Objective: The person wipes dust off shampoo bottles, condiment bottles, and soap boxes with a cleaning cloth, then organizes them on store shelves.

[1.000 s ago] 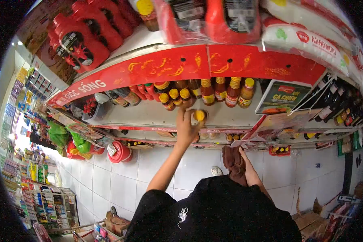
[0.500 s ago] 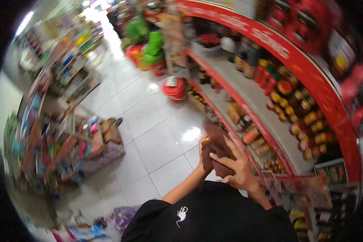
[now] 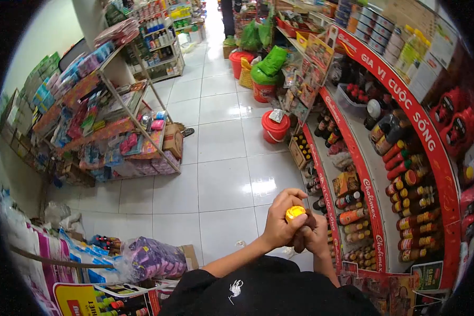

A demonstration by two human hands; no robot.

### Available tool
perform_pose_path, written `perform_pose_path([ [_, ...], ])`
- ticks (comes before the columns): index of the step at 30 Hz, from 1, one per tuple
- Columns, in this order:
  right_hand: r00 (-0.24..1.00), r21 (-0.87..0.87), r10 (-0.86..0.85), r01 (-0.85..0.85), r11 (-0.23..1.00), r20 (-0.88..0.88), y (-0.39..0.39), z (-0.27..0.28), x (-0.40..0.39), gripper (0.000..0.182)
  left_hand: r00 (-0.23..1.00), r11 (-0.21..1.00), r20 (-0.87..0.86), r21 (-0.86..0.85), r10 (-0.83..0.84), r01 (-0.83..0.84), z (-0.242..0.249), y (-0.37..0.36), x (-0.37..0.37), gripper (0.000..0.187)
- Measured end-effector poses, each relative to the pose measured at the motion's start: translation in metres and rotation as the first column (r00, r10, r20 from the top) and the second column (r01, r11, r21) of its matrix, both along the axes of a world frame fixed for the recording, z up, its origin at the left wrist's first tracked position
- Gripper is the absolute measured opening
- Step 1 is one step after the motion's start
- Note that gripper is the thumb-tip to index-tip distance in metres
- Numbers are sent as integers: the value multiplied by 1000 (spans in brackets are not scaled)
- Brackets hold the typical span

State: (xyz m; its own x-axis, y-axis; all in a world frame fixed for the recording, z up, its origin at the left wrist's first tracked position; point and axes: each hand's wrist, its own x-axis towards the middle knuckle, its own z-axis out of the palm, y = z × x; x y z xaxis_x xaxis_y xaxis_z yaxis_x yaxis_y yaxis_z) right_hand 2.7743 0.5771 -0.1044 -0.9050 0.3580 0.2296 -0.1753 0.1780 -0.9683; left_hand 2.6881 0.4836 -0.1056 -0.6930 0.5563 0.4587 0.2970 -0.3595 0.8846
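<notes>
A bottle with a bright yellow cap [image 3: 295, 213] points up toward me, its body mostly hidden by my fingers. My left hand [image 3: 280, 224] is closed around it just below the cap. Close against it on the right, my right hand [image 3: 317, 237] is closed on a dark brown cloth [image 3: 299, 243], which is bunched around the bottle. The hands are held together in front of my black shirt, above the tiled floor.
Shelves of sauce bottles [image 3: 416, 210] with red edge strips stand close on my right. A red lidded bucket [image 3: 275, 126] is on the floor ahead. On the left is a rack of packaged goods [image 3: 121, 126]; purple wrapped packs [image 3: 155, 260] lie nearer me.
My hands have turned and drawn together; the yellow cap now faces me, and the brown cloth, spread out before, is bunched up. My view has swung and sharpened.
</notes>
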Motion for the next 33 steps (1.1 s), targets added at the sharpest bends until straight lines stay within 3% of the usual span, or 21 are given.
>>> perform_pose_path([
  [4,995,-257,32,-56,965,-96,-24,-15,-7,37,993,993,18,32,-114,113,5,-38,-11,34],
  [8,994,-583,21,-81,809,-108,-54,-33,-21,27,989,992,105,79,-108,100,4,-72,-11,28],
  [11,994,-720,-25,-63,691,-111,-88,-30,-34,34,987,991,149,111,63,-80,-2,-93,-17,29],
  [14,987,-747,82,-157,646,-137,-109,-30,-39,43,953,951,135,119,270,-286,-10,-111,-22,31],
  [17,973,-664,215,-215,716,-83,-124,-29,-42,63,880,875,109,103,463,-473,-12,-125,-31,25],
  [21,962,-516,267,-259,817,-60,-134,-20,-46,68,831,830,-64,132,553,-542,-8,-133,-31,22],
  [24,938,-526,343,-263,808,57,-125,-37,-41,66,810,821,-138,143,569,-553,-7,-134,-29,23],
  [25,960,-451,278,-241,859,16,-127,-39,-41,55,822,827,-112,152,558,-541,-9,-134,-29,23],
  [27,982,-568,186,-139,811,24,-130,-48,-38,46,841,835,-57,176,538,-522,-16,-133,-27,24],
  [29,994,-622,68,0,783,86,-131,-62,-37,34,815,816,-122,226,566,-532,-24,-134,-22,26],
  [31,987,-646,89,20,763,135,-131,-58,-41,29,798,802,-159,278,581,-528,-27,-136,-16,27],
  [33,981,-655,50,87,751,188,-138,-51,-51,22,824,875,-327,320,462,-364,-25,-142,-22,38],
])
